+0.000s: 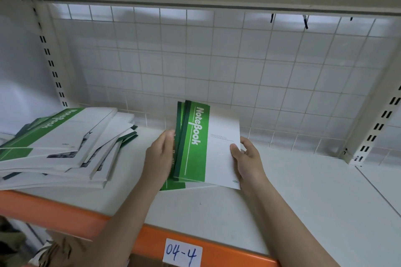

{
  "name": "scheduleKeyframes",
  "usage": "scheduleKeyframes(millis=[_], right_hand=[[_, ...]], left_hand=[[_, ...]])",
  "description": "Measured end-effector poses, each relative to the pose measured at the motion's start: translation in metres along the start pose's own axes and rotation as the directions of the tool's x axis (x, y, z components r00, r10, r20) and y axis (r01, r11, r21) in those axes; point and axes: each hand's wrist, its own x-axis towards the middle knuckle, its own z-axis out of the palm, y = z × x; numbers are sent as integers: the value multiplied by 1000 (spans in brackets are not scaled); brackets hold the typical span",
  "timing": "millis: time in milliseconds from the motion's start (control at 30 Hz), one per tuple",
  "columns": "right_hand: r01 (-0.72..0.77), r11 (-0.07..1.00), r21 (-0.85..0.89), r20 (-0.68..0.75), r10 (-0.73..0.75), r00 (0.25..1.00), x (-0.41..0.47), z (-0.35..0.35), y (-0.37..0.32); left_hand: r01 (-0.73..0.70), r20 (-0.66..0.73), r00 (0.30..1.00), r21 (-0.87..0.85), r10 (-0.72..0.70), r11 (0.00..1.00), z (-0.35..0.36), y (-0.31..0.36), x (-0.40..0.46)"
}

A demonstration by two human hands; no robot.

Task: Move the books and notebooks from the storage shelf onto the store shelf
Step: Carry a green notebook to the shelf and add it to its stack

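notebook pile (65, 143) left — bare shelf (303, 191) right

Two hands are in view, the left hand (159, 156) and the right hand (247, 159), and between them they hold one small bunch of green-and-white notebooks (204, 147); at least three green spines show in it, though the exact count cannot be told. One loose, slumped pile of notebooks (65, 145) lies on the shelf (303, 191); its layers overlap too much for a sure count, roughly ten. One handwritten label (182, 253) reads 04-4. One wire grid panel (217, 60) stands behind.
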Motion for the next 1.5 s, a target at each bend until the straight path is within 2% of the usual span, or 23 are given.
scheduleKeyframes(millis=[33,67,100,167,233,367,500,600,667,733,800,867,933,1000,1133,1267,1500], right_hand=[[21,999,-29,-9,-21,1000,0,0,1],[35,998,-54,-21,-36,999,0,-1,1],[43,997,-67,-29,-45,999,1,-1,2],[47,996,-71,-34,-49,998,1,-1,4],[51,996,-76,-30,-53,998,1,-1,3],[64,996,-55,-24,-65,998,2,-1,4],[68,997,-32,-24,-69,997,4,-2,5],[88,996,-26,-18,-89,996,4,-3,4],[109,994,-26,-20,-110,994,4,-2,5],[144,989,-15,-24,-145,989,2,-1,4],[195,980,-23,-36,-196,980,-1,2,2],[247,967,-63,-23,-249,968,-1,4,6],[316,940,-127,3,-318,948,-1,4,11],[374,908,-186,59,-370,927,-3,4,12],[437,899,-21,190,-426,885,-6,3,4],[481,877,2,199,-472,859,-6,5,2],[363,931,-32,203,-350,915,-4,8,13]], left_hand=[[-45,-72,995,347,75,937,-1,-7,1],[-6,-96,992,588,77,809,-1,-12,1],[72,-94,996,713,-6,697,-2,-16,1],[137,-45,984,806,-171,576,-1,-16,-1],[99,2,984,831,-181,548,3,-15,-1],[137,-17,984,709,-178,691,5,-19,6],[214,-35,974,481,-225,850,0,-25,14],[101,3,994,333,-109,937,0,-19,8],[32,-4,999,156,-32,987,1,-13,5],[31,26,999,-72,-29,997,1,-10,5],[94,135,989,-309,-54,946,1,-6,5],[150,255,966,-439,-37,886,1,-5,3],[82,267,962,-474,55,876,3,-5,1],[1,215,969,-489,119,872,2,-3,1],[-75,160,970,-516,182,853,0,-2,2],[-10,212,968,-507,136,862,5,-1,2],[88,236,971,-504,40,859,11,-5,3]])
